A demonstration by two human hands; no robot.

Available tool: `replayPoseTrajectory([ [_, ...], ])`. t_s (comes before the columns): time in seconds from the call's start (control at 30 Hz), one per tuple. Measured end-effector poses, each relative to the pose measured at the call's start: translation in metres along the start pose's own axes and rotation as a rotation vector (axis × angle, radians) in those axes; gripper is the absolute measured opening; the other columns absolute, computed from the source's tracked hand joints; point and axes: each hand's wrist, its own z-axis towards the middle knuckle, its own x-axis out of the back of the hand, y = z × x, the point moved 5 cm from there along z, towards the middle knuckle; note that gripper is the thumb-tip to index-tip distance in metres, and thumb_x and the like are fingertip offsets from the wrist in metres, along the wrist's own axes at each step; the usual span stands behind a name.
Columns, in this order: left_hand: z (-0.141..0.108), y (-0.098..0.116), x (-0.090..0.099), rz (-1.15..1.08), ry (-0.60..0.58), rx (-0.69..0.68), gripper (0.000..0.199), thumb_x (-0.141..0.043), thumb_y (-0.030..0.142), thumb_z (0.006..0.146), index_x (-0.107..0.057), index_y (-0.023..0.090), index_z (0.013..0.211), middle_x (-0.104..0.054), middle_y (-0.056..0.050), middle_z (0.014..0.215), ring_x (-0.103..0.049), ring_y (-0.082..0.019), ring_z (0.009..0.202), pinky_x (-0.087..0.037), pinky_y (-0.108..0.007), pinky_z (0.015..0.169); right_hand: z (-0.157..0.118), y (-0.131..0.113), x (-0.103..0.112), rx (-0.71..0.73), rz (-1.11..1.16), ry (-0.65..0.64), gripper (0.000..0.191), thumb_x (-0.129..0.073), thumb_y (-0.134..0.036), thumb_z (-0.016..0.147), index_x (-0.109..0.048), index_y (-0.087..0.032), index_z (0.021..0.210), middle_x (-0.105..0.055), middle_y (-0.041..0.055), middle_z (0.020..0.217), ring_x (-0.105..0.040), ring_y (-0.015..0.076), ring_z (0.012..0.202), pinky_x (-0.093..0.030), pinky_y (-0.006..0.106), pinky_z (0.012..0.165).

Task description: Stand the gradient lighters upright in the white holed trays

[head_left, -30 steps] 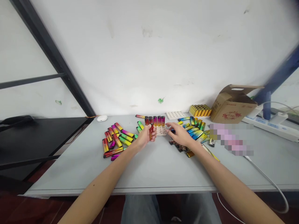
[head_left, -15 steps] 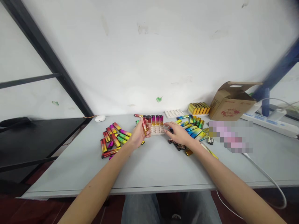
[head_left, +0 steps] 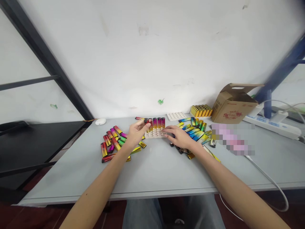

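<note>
A white tray with holes lies in front of me, with a row of lighters upright along its far side, purple ones to the right and red ones to the left. My left hand is closed on a red lighter at the row's left end. That lighter is partly hidden by my thumb and fingers. My right hand is at the tray's right edge, thumb and fingers apart, with no lighter visible in it. Whether its fingertips touch the tray I cannot tell.
Loose colourful lighters lie at left, and more at right. Behind stand another white tray, a tray packed with yellow lighters and an open cardboard box. A power strip and cable lie at right.
My left hand has brought the red lighter to the left end of the upright row. My right hand has stayed by the tray's right edge. The view has shifted slightly.
</note>
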Motion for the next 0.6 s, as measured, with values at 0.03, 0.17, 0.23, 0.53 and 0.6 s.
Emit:
replayPoseTrajectory([
  [0.03,0.0,0.0,0.001,0.027,-0.004,-0.008,0.032,-0.07,0.038,0.076,-0.071,0.016,0.099,-0.069,-0.006,0.093,-0.062,-0.018,0.09,-0.049,-0.028,0.08,0.0,-0.003,-0.001,0.035,-0.006,-0.027,0.032,-0.046,-0.034,0.096,-0.065,-0.025,0.119,-0.062,0.008,0.122,-0.058,0.0247,0.113,-0.045,0.041,0.098],
  [0.17,0.0,0.001,0.004,0.18,-0.003,-0.112,0.025,-0.071,0.032,0.075,-0.072,0.018,0.096,-0.069,-0.007,0.096,-0.063,-0.019,0.088,-0.05,-0.03,0.081,0.0,-0.006,-0.003,0.048,-0.027,-0.092,0.029,-0.051,-0.033,0.093,-0.068,-0.028,0.116,-0.063,0.0066,0.124,-0.058,0.0258,0.114,-0.045,0.043,0.099],
  [0.23,-0.001,0.002,0.004,0.259,0.023,-0.163,0.025,-0.072,0.029,0.074,-0.072,0.02,0.097,-0.069,-0.006,0.099,-0.062,-0.02,0.093,-0.049,-0.03,0.086,0.0,-0.007,-0.003,0.036,-0.022,-0.092,0.028,-0.054,-0.032,0.091,-0.069,-0.028,0.115,-0.064,0.0064,0.122,-0.058,0.0263,0.114,-0.046,0.043,0.099],
  [0.53,0.004,0.004,-0.019,0.606,0.051,-0.338,0.02,-0.074,0.028,0.073,-0.072,0.024,0.093,-0.068,-0.006,0.101,-0.058,-0.024,0.103,-0.04,-0.041,0.099,0.0,-0.001,-0.002,0.05,0.065,-0.059,0.021,-0.058,-0.025,0.088,-0.076,-0.026,0.1,-0.069,0.0052,0.113,-0.062,0.0236,0.105,-0.048,0.036,0.094],
  [0.6,0.009,0.002,-0.023,0.743,0.029,-0.422,0.019,-0.072,0.029,0.077,-0.07,0.024,0.095,-0.068,-0.006,0.103,-0.056,-0.024,0.108,-0.039,-0.043,0.1,-0.001,-0.001,-0.003,0.051,0.07,-0.058,0.022,-0.057,-0.026,0.089,-0.076,-0.025,0.101,-0.068,0.0053,0.114,-0.062,0.0236,0.105,-0.047,0.036,0.094],
])
